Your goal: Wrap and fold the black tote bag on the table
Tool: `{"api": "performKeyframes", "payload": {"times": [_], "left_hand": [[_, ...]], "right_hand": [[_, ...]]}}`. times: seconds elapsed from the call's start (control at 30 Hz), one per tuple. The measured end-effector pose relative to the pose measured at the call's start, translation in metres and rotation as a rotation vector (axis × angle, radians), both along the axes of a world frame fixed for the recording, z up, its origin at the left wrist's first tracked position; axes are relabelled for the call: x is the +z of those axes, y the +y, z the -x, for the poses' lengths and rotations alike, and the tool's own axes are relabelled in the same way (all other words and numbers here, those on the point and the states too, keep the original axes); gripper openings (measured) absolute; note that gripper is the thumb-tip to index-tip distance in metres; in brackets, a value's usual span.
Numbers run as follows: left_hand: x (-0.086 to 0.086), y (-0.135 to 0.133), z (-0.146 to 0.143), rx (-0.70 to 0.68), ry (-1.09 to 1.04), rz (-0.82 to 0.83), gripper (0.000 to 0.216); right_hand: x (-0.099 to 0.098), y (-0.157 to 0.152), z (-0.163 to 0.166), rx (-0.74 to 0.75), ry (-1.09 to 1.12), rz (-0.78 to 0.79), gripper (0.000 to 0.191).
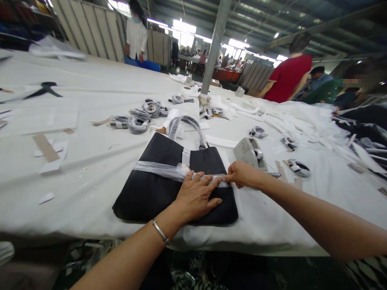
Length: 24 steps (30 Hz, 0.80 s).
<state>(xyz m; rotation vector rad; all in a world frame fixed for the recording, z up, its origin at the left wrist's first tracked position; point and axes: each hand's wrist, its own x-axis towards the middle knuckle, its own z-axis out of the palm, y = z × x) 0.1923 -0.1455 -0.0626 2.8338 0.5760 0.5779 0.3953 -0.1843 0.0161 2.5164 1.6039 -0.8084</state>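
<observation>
Two hands: left hand (196, 195) flat on black bag (151, 189), right hand (242, 174) pinching clear wrap (157, 169).

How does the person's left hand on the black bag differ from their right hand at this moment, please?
The left hand lies flat, fingers spread, pressing on the black bag; the right hand is curled, pinching the end of the clear plastic band at the bag's right edge. The left wrist wears a silver bangle; the right wrist is bare. Both touch the band wrapped across the bag.
</observation>
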Motion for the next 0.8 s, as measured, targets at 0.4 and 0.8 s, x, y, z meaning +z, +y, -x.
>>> {"api": "performKeyframes", "payload": {"times": [0.4, 0.8], "left_hand": [[0.000, -0.001, 0.000, 0.006, 0.011, -0.033, 0.057], [0.003, -0.002, -0.001, -0.003, 0.048, 0.007, 0.056]], "right_hand": [[-0.006, -0.029, -0.011, -0.295, 0.468, -0.101, 0.040], [-0.023, -0.037, -0.034, -0.408, 0.690, -0.084, 0.050]]}}
